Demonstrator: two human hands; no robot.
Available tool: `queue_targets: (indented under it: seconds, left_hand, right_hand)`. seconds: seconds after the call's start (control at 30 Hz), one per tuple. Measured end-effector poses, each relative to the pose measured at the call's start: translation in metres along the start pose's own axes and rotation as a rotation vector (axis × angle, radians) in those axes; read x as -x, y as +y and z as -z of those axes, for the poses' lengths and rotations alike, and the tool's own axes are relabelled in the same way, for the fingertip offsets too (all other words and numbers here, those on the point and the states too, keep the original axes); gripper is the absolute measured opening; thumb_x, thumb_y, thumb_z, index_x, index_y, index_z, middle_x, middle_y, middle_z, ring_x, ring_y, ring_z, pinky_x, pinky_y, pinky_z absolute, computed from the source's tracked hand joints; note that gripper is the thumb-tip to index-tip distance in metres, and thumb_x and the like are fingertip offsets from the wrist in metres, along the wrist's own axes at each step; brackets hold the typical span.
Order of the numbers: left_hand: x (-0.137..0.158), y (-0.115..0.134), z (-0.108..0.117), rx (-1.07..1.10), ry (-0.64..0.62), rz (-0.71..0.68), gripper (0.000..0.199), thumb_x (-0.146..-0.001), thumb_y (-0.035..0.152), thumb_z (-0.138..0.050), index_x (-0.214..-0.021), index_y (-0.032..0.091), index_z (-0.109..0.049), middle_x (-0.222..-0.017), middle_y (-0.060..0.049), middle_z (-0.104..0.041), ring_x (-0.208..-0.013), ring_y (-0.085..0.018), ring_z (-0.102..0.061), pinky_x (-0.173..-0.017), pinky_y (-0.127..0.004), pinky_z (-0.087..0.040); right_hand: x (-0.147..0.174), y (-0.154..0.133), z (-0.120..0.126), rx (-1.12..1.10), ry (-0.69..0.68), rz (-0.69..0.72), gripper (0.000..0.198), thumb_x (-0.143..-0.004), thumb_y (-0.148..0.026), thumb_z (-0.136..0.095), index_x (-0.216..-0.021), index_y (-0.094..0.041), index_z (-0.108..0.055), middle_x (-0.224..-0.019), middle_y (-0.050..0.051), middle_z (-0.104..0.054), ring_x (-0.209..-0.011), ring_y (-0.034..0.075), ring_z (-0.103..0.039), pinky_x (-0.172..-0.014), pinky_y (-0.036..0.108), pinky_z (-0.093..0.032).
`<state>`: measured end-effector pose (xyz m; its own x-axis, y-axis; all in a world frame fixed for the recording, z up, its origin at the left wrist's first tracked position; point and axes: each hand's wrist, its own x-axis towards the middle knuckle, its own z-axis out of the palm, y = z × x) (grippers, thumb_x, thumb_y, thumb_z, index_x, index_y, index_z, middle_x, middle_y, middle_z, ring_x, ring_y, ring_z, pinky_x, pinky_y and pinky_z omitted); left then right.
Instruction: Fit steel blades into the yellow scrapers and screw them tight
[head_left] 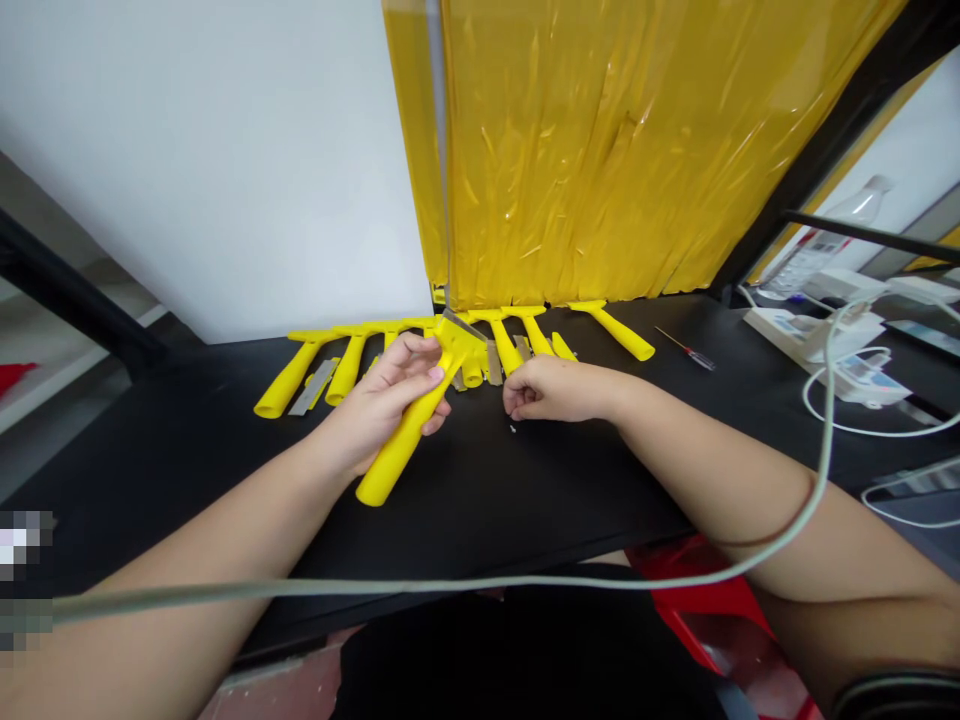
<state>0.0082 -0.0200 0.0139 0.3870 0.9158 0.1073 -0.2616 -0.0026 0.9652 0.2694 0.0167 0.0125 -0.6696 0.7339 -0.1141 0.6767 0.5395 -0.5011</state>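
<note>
My left hand (405, 395) is wrapped round the handle of a yellow scraper (401, 455). The scraper is tilted, its hollow handle end toward me and a metal blade (465, 328) at its far end. My right hand (555, 388) is down at the black table, fingers curled together; what they pinch, if anything, is hidden. Just below those fingertips lies a tiny pale piece, perhaps a screw (513, 429). Behind both hands, several more yellow scrapers (345, 370) lie in a row, with flat metal blades (313, 387) among them.
A screwdriver (697, 357) with a clear handle lies right of the row. Farther right are white power strips (817, 335) and a plastic bottle (821, 240). A pale cable (525, 580) crosses low in front of my arms. Yellow plastic sheeting (585, 150) and a white panel (225, 150) stand behind.
</note>
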Motion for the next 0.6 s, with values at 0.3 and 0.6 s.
queue_targets:
  seconds: [0.3, 0.6]
  left_hand:
    - [-0.003, 0.000, 0.004, 0.149, 0.031, 0.155, 0.040, -0.088, 0.018, -0.075, -0.117, 0.027, -0.050, -0.077, 0.000, -0.065, -0.059, -0.014, -0.064, -0.044, -0.016, -0.043]
    - [-0.002, -0.005, 0.003, 0.172, -0.029, 0.197, 0.037, -0.087, 0.021, -0.075, -0.113, 0.028, -0.049, -0.075, -0.001, -0.066, -0.057, -0.016, -0.063, -0.042, -0.016, -0.041]
  right_hand:
    - [0.004, -0.009, 0.002, -0.463, 0.432, 0.148, 0.017, -0.089, -0.035, -0.074, -0.092, -0.018, -0.070, -0.081, 0.004, -0.074, -0.074, 0.017, -0.070, -0.073, 0.031, -0.057]
    - [0.000, -0.019, -0.005, -0.254, 0.625, 0.302, 0.015, -0.093, -0.034, -0.075, -0.087, -0.020, -0.072, -0.084, 0.004, -0.070, -0.072, 0.016, -0.061, -0.072, 0.031, -0.051]
